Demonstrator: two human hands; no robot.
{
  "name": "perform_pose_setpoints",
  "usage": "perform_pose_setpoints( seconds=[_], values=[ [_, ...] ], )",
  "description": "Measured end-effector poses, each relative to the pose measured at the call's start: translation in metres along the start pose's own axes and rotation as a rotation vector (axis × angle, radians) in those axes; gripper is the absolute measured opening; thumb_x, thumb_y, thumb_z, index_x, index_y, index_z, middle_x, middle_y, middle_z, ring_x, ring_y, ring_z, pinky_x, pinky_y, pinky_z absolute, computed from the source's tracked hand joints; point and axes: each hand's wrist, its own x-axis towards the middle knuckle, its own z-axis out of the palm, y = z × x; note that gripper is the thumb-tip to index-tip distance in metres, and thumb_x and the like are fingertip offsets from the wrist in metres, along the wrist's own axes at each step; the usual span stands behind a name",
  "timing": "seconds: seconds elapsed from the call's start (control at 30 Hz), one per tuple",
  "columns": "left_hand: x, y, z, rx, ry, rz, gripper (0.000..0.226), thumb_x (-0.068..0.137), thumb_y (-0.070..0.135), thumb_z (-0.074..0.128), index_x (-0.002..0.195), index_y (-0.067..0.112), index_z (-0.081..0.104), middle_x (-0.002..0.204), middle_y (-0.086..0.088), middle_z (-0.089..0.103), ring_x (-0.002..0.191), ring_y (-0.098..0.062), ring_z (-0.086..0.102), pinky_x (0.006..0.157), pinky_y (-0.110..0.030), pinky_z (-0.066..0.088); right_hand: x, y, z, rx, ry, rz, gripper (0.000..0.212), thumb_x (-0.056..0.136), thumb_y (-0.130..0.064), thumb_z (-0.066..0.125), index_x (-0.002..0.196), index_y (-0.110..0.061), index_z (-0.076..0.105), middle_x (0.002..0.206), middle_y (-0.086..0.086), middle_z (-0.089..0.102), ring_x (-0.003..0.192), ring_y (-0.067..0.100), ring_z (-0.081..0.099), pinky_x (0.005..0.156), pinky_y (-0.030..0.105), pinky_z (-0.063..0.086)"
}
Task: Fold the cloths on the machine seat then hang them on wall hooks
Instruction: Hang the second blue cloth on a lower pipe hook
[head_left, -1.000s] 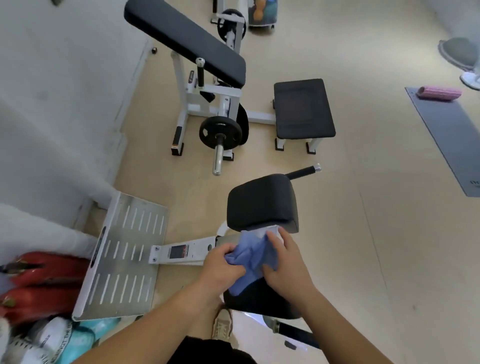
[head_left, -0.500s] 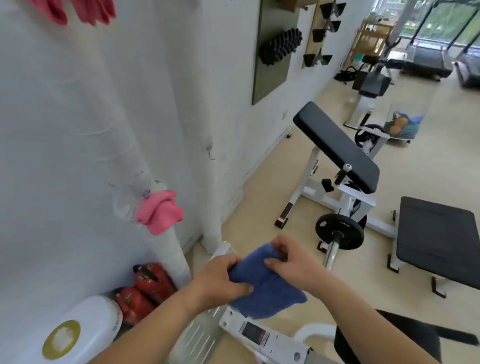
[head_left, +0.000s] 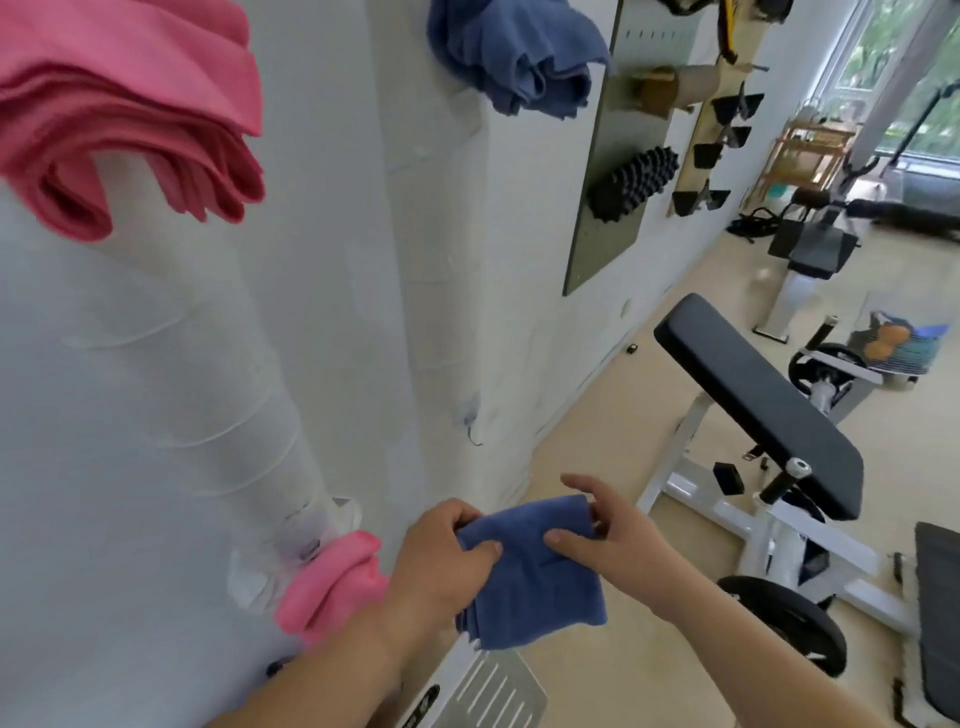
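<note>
Folded blue cloth (head_left: 530, 569) being held up in front of the white wall (head_left: 156, 389).
Pink cloths (head_left: 130, 109) are hanging at left; the cloth's left edge is being pinched by the left hand (head_left: 441, 561), its upper right corner by the right hand (head_left: 597, 535).

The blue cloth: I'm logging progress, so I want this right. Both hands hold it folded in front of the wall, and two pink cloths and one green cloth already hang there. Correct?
Not quite. In the head view the third hanging cloth is blue, not green. The rest stands: the left hand and right hand hold the folded blue cloth, and two pink cloths hang on the wall.
</note>
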Motion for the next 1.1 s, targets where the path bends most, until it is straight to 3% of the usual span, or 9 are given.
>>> perform_pose_setpoints(
  seconds=[0.13,0.23,0.6,0.7,0.8,0.9,0.97,1.1],
  values=[
    [0.064,0.011,0.008,0.005,0.067,-0.08,0.005,0.084,0.021,0.069,0.088,0.023,0.066,0.086,0.003,0.072,0.083,-0.018,0.07,0.079,-0.035,0.061,0.08,-0.007,-0.018,-0.201,-0.11,-0.143,0.039,0.086,-0.028,0.074,0.119,-0.043,0.061,0.109,-0.019,0.07,0.1,-0.001,0.065,0.092,0.027,0.057],
    [0.104,0.013,0.007,-0.002,0.124,-0.108,0.006,0.087,0.021,0.068,0.091,0.019,0.065,0.089,-0.002,0.071,0.088,-0.025,0.069,0.084,-0.039,0.061,0.136,-0.008,-0.025,-0.279,-0.118,-0.217,0.026,0.089,-0.02,0.067,0.11,-0.035,0.067,0.1,-0.017,0.072,0.095,0.002,0.066,0.088,0.031,0.058],
    [0.195,-0.027,0.01,0.047,0.27,-0.044,0.014,0.091,0.012,0.062,0.091,0.025,0.058,0.083,0.005,0.068,0.079,-0.02,0.065,0.074,-0.032,0.058,0.286,0.002,0.005,-0.293,-0.123,-0.304,0.029,0.084,-0.011,0.057,0.097,-0.035,0.066,0.091,-0.009,0.074,0.088,0.014,0.068,0.077,0.031,0.057],
    [0.202,-0.043,0.012,0.087,0.298,0.028,0.018,0.093,0.011,0.061,0.088,0.027,0.057,0.076,0.008,0.065,0.071,-0.016,0.062,0.065,-0.02,0.052,0.307,0.009,0.018,-0.282,-0.093,-0.329,0.03,0.08,-0.008,0.055,0.088,-0.036,0.063,0.083,-0.009,0.073,0.081,0.014,0.068,0.073,0.034,0.059],
    [0.207,-0.047,0.014,0.245,0.295,0.115,0.015,0.1,0.024,0.056,0.086,0.027,0.05,0.081,0.009,0.061,0.071,-0.014,0.059,0.062,-0.017,0.047,0.323,0.014,0.029,-0.268,-0.052,-0.356,0.028,0.078,-0.005,0.053,0.079,-0.033,0.056,0.075,-0.004,0.067,0.073,0.02,0.064,0.067,0.038,0.055],
    [0.208,-0.051,0.016,0.606,0.192,0.216,0.015,0.105,0.033,0.044,0.092,0.027,0.041,0.103,0.007,0.054,0.078,-0.018,0.059,0.067,-0.029,0.05,0.329,0.032,0.042,-0.356,0.009,-0.402,0.035,0.076,-0.004,0.051,0.071,-0.037,0.04,0.072,-0.006,0.051,0.066,0.021,0.048,0.06,0.037,0.046],
    [0.207,-0.054,0.02,0.74,0.169,0.214,0.006,0.104,0.031,0.044,0.101,0.027,0.046,0.11,0.005,0.053,0.084,-0.018,0.058,0.071,-0.033,0.052,0.325,0.05,0.053,-0.423,0.059,-0.418,0.037,0.079,-0.004,0.054,0.072,-0.036,0.036,0.075,-0.01,0.043,0.065,0.019,0.044,0.058,0.035,0.043],
    [0.21,-0.065,0.031,0.755,0.215,0.208,0.013,0.099,0.026,0.051,0.112,0.025,0.056,0.113,0.005,0.055,0.094,-0.018,0.058,0.071,-0.033,0.052,0.32,0.07,0.063,-0.486,0.184,-0.48,0.022,0.082,-0.004,0.066,0.073,-0.02,0.054,0.085,-0.007,0.045,0.065,0.02,0.048,0.052,0.038,0.05]
  ],
)
